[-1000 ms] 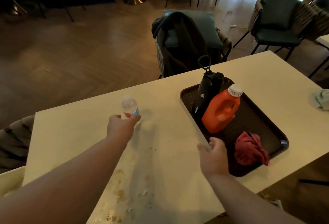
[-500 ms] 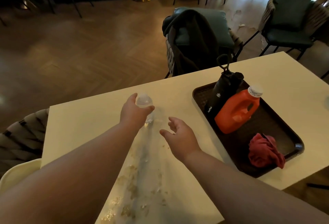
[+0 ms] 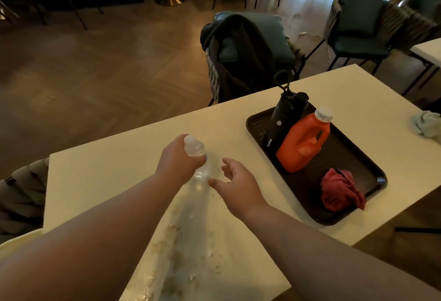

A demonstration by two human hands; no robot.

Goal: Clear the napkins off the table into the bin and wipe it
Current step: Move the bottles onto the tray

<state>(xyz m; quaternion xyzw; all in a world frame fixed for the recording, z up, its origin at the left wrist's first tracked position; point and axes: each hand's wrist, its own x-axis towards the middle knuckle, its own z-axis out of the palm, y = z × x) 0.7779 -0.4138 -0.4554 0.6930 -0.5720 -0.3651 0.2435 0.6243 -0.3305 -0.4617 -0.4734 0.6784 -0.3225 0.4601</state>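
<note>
Our left hand [image 3: 177, 163] grips inverted water bottle [image 3: 196, 157]; right hand [image 3: 238, 184] open, empty; cap state unclear, so spill may reach table [image 3: 100, 169] near edge.

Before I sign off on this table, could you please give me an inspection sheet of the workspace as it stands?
Surface: table, wet streak and crumbs near the front edge.
Job's things: pale cloth at far right; no bin seen.
Clutter: tray holding black flask, orange jug, red rag.
Hands: left hand grips tilted water bottle; right hand open beside it.
Cables: nothing seen.
Surroundings: chairs, jacket draped on one.
</note>
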